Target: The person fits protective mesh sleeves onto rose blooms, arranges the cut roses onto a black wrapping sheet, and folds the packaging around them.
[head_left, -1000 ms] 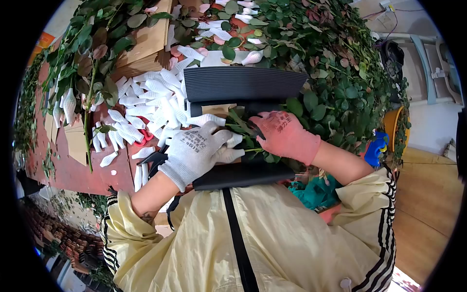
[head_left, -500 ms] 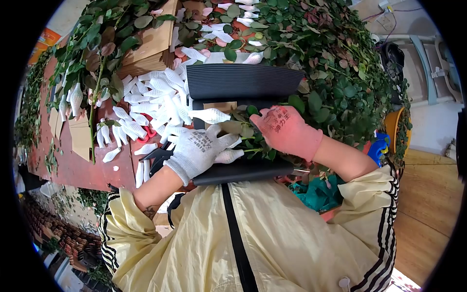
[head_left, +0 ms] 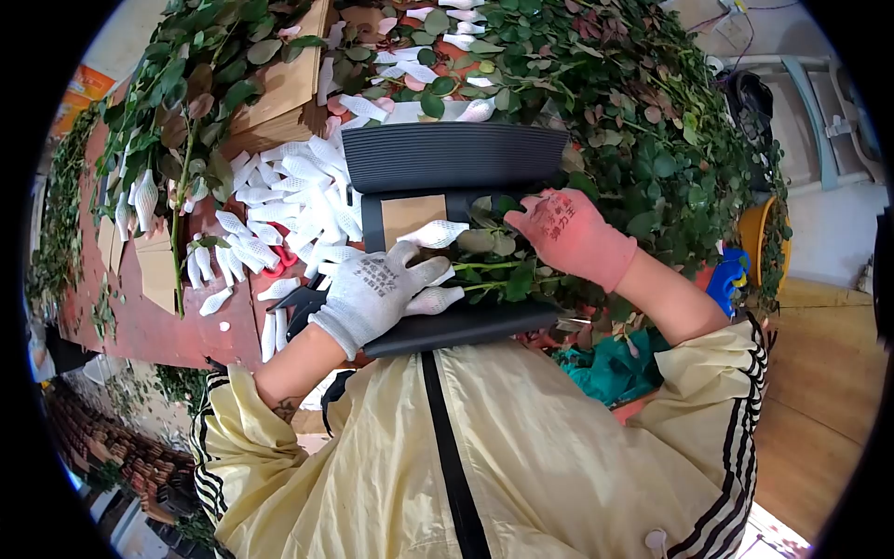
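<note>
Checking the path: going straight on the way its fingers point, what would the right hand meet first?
Probably the green leaves beside the right hand's fingertips, with the upper white-netted bud beyond. Depth is unclear, so it might pass above them.

One view looks from the person's head, forward and steeply down past the jacket (head_left: 372,447); the left hand (head_left: 368,289) and right hand (head_left: 575,235) sit close, the table (head_left: 219,331) reaching farther. The curved edges seem stretched.
</note>
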Tool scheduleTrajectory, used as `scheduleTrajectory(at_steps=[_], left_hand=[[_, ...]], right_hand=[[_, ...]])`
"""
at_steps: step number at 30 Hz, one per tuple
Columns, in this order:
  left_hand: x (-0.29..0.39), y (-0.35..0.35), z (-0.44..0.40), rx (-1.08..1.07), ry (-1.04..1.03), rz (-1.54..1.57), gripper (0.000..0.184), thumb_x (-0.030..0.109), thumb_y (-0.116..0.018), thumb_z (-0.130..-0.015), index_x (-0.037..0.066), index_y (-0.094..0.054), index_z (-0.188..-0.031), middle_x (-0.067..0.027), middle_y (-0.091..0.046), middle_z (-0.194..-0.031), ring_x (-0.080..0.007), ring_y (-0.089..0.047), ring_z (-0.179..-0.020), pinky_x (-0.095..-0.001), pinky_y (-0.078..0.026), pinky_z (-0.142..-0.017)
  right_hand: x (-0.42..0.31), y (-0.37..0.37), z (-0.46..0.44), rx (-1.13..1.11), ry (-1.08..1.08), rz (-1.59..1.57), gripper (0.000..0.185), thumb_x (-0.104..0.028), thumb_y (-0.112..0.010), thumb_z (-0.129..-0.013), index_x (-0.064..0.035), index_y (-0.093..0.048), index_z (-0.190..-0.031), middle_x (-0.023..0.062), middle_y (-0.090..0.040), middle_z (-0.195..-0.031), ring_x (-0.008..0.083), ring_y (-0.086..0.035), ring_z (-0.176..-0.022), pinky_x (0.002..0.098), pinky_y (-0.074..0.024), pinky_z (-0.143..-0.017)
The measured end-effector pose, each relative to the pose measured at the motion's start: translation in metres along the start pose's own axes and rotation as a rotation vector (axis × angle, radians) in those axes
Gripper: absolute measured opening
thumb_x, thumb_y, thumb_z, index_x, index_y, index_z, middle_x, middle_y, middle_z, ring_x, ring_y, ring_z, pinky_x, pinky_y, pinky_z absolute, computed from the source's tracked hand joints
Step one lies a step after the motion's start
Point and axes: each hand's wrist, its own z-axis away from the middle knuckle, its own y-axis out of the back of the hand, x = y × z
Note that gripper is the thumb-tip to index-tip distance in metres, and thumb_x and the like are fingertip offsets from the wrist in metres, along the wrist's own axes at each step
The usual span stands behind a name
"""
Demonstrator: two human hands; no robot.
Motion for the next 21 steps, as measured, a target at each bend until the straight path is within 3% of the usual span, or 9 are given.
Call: scheduleTrajectory(at_steps=[4, 7, 11, 13, 15, 16, 18, 19, 21], left_hand=[[-0.002, 0.000, -0.001, 0.031, -0.041, -0.021, 0.038, 0.048, -0.047, -0.088, 0.027, -0.058, -0.119, -0.0078, -0.057, -0.109, -0.0234, -0.066, -0.077, -0.0376, -0.052, -0.064], [-0.001, 0.013, -0.004, -0.056, -0.010, 0.005, 0.039, 0.048, -0.049, -0.087, 0.027, -0.060, -0.118, -0.0088, -0.057, -0.109, -0.0240, -0.065, -0.084, -0.0381, -0.051, -0.071], [0.002, 0.033, -0.006, 0.001, -0.064, 0.081, 0.036, 0.046, -0.057, -0.082, 0.023, -0.068, -0.108, -0.0096, -0.056, -0.111, -0.0268, -0.058, -0.098, -0.0400, -0.045, -0.084], [-0.002, 0.035, -0.007, 0.172, -0.261, -0.020, 0.033, 0.042, -0.060, -0.081, 0.021, -0.069, -0.105, -0.0104, -0.056, -0.111, -0.0284, -0.056, -0.101, -0.0406, -0.044, -0.085], [-0.025, 0.032, -0.016, 0.298, -0.465, 0.260, 0.032, 0.027, -0.065, -0.080, 0.011, -0.067, -0.107, -0.0157, -0.057, -0.113, -0.0323, -0.058, -0.100, -0.0400, -0.046, -0.085], [-0.028, 0.038, -0.012, 0.337, -0.354, 0.349, 0.029, 0.022, -0.064, -0.081, 0.008, -0.066, -0.106, -0.0162, -0.058, -0.110, -0.0315, -0.058, -0.097, -0.0376, -0.046, -0.083], [-0.039, 0.043, -0.006, 0.357, -0.149, 0.411, 0.023, 0.010, -0.061, -0.083, 0.002, -0.065, -0.104, -0.0147, -0.061, -0.099, -0.0276, -0.060, -0.088, -0.0318, -0.048, -0.077], [-0.039, 0.048, -0.003, 0.250, 0.023, 0.412, 0.023, 0.008, -0.061, -0.082, 0.003, -0.065, -0.104, -0.0127, -0.062, -0.094, -0.0261, -0.060, -0.086, -0.0330, -0.048, -0.076], [-0.040, 0.042, 0.004, 0.275, 0.053, 0.282, 0.026, 0.009, -0.060, -0.081, 0.004, -0.064, -0.106, -0.0113, -0.061, -0.094, -0.0268, -0.061, -0.086, -0.0340, -0.049, -0.075]], right_hand=[[-0.003, -0.005, -0.002, -0.071, 0.020, -0.012, 0.024, -0.016, -0.053, -0.081, -0.0170, -0.063, -0.102, 0.0049, -0.060, -0.086, 0.0197, -0.060, -0.081, 0.0332, -0.0458, -0.071], [-0.008, -0.017, 0.000, 0.173, 0.059, -0.008, 0.018, -0.017, -0.053, -0.081, -0.0176, -0.062, -0.096, 0.0047, -0.060, -0.086, 0.0214, -0.059, -0.078, 0.0352, -0.0449, -0.072], [-0.023, 0.017, -0.008, -0.115, -0.159, 0.052, 0.022, -0.026, -0.059, -0.079, -0.0182, -0.062, -0.099, 0.0046, -0.058, -0.102, 0.0215, -0.058, -0.093, 0.0363, -0.0434, -0.080], [-0.029, 0.042, -0.004, -0.212, -0.271, 0.069, 0.026, -0.030, -0.061, -0.077, -0.0182, -0.061, -0.101, 0.0044, -0.057, -0.107, 0.0211, -0.056, -0.099, 0.0361, -0.0417, -0.084], [-0.042, 0.053, 0.010, 0.590, -0.289, 0.153, 0.017, -0.019, -0.058, -0.079, -0.0126, -0.058, -0.094, 0.0087, -0.058, -0.101, 0.0214, -0.057, -0.092, 0.0367, -0.0429, -0.076], [-0.048, 0.051, 0.013, 0.594, -0.278, 0.144, 0.017, -0.019, -0.058, -0.079, -0.0126, -0.058, -0.094, 0.0087, -0.058, -0.101, 0.0214, -0.057, -0.092, 0.0367, -0.0429, -0.076], [-0.060, 0.044, 0.019, 0.514, -0.005, 0.041, 0.027, -0.028, -0.061, -0.077, -0.0151, -0.060, -0.101, 0.0052, -0.058, -0.106, 0.0188, -0.055, -0.099, 0.0365, -0.0326, -0.092], [-0.063, 0.039, 0.019, 0.474, 0.128, -0.005, 0.033, -0.033, -0.063, -0.076, -0.0164, -0.061, -0.104, 0.0034, -0.059, -0.108, 0.0174, -0.054, -0.103, 0.0365, -0.0275, -0.100], [-0.066, 0.007, 0.007, 0.472, 0.209, -0.013, 0.035, -0.028, -0.063, -0.075, -0.0121, -0.060, -0.106, 0.0030, -0.061, -0.093, 0.0186, -0.056, -0.095, 0.0375, -0.0347, -0.092]])
